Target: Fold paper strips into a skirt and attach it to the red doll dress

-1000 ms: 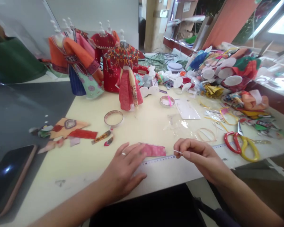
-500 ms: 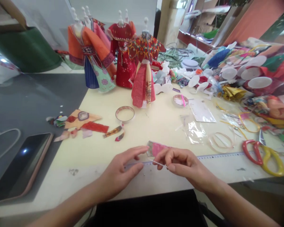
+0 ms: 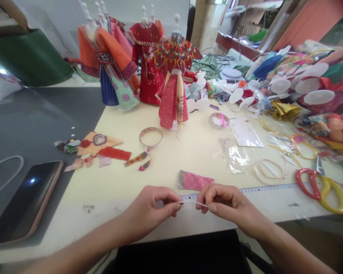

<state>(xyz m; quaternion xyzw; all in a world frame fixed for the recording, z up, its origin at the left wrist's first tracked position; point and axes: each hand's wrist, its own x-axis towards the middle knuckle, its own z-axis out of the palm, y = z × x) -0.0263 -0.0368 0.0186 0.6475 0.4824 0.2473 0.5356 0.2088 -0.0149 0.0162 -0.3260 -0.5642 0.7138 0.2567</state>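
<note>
A thin string of small white beads [image 3: 193, 203] stretches between my hands, just above a metal ruler [image 3: 246, 190]. My left hand [image 3: 151, 208] pinches one end of it and my right hand [image 3: 225, 201] pinches the other. A pink patterned paper strip [image 3: 194, 181] with a beaded edge lies on the cream table [image 3: 80, 190] just beyond my fingers, apart from both hands. The ruler's left part is hidden behind my hands and the string.
Paper costume figures [image 3: 173, 101] stand at the back, with cut paper pieces [image 3: 98, 150] and a paper ring [image 3: 151, 137] in front. Red-and-yellow scissors [image 3: 321, 190] lie at right beside craft scraps. A phone [image 3: 25, 201] rests on a dark mat at left.
My left hand has moved off the pink strip and now pinches the bead string, which is pulled taut between both hands. The view has shifted slightly.
</note>
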